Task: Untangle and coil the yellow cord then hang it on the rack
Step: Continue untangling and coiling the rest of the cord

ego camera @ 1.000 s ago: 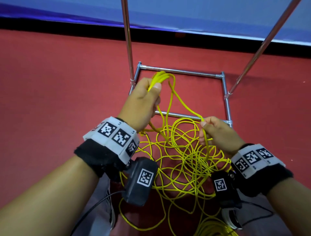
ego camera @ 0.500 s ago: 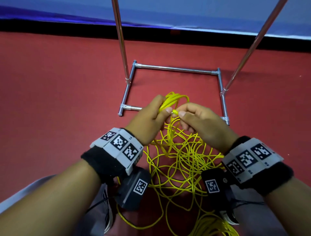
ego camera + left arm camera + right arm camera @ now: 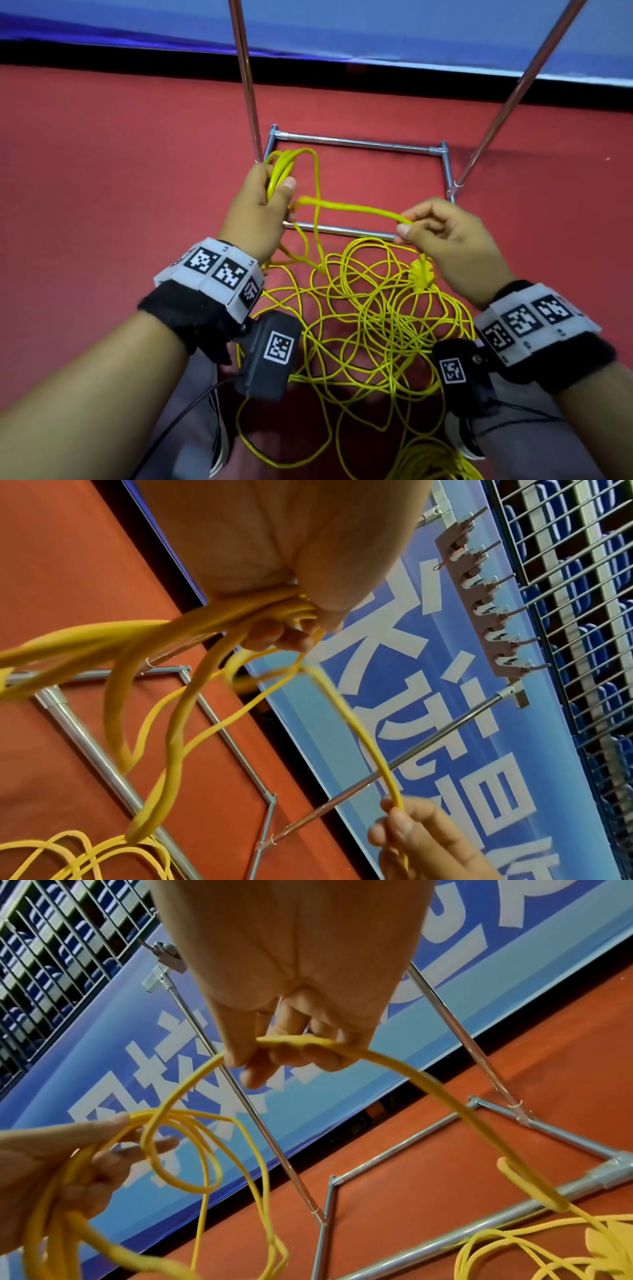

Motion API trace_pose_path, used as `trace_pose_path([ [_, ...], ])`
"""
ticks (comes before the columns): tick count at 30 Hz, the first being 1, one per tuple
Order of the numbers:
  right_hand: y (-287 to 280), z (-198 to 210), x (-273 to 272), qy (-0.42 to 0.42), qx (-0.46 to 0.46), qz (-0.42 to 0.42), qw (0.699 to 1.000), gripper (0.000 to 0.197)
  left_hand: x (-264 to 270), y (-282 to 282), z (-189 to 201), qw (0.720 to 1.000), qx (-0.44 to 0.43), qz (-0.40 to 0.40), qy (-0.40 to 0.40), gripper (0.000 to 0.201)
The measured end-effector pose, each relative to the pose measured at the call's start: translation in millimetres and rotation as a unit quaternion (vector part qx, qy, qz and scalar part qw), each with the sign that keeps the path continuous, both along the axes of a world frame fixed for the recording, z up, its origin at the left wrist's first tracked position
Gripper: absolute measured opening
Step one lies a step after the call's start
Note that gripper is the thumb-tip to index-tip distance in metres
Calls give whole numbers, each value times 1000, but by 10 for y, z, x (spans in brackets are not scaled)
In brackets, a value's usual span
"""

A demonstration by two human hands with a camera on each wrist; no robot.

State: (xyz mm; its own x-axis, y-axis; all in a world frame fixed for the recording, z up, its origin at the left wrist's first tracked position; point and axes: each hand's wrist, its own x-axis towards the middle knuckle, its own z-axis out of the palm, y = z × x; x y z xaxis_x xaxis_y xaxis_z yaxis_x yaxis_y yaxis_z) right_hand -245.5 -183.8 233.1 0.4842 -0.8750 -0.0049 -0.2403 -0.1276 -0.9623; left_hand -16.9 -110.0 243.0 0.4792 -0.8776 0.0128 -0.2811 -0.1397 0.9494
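I saw my right hand (image 3: 442,233) had swung away from my left hand (image 3: 263,205), pinching a fresh span of the yellow cord (image 3: 370,315); my left gripped several loops, so coiling advanced, most cord tangled on the floor beside the rack (image 3: 356,142)

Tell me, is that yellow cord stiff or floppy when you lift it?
Probably floppy: the yellow cord sags in a soft arc between the left hand and right hand. Likely light, since a fingertip pinch holds it. It seems apt to snag, judging by the tangled loops on the floor.
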Motion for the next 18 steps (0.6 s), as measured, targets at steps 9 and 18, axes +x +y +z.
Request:
trace_pose_path([
  [9,-160,-33,-222,200,-186,-95,957,8,57,2,52,996,-13,80,24,19],
  [18,71,-79,73,309,-262,179,897,22,-86,-7,37,996,-15,27,88,16],
])
